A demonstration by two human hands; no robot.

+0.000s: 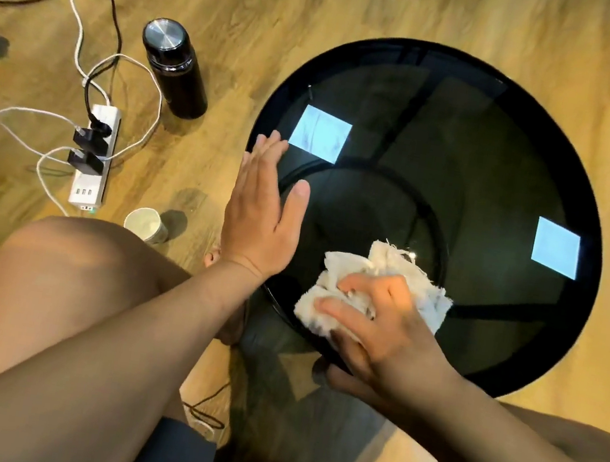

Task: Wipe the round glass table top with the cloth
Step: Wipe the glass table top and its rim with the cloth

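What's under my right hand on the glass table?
A bunched white cloth, held by the right hand against the glass table top near its near edge. The part under the palm and the glass beneath are covered.

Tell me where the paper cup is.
In the head view, the paper cup stands on the wooden floor left of the glass table, between the power strip and the person's left knee.
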